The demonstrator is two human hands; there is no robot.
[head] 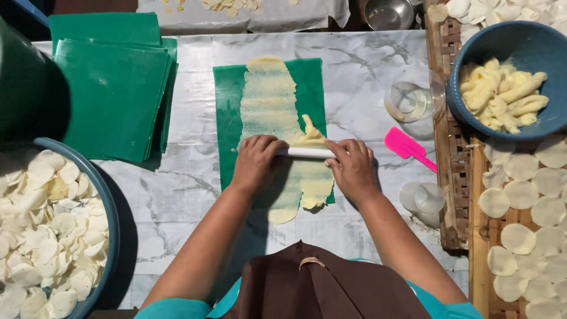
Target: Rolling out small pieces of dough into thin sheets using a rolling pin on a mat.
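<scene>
Both ends of the white roller sit hidden under the left hand and right hand, green tub and disc basin cut by left edge, blue bowl by right.

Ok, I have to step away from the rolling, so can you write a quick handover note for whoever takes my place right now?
Left hand and right hand: both palm-down on the white rolling pin, one at each end.
The pin lies across the yellow dough strip on the green sheet, on the marble-pattern table.
Done: the strip beyond the pin is rolled thin and long.
Left: a thicker lump sits at the pin's right side; the near end looks uneven.
Nearby: pink spatula, blue bowl of dough pieces, stack of green sheets.
</scene>
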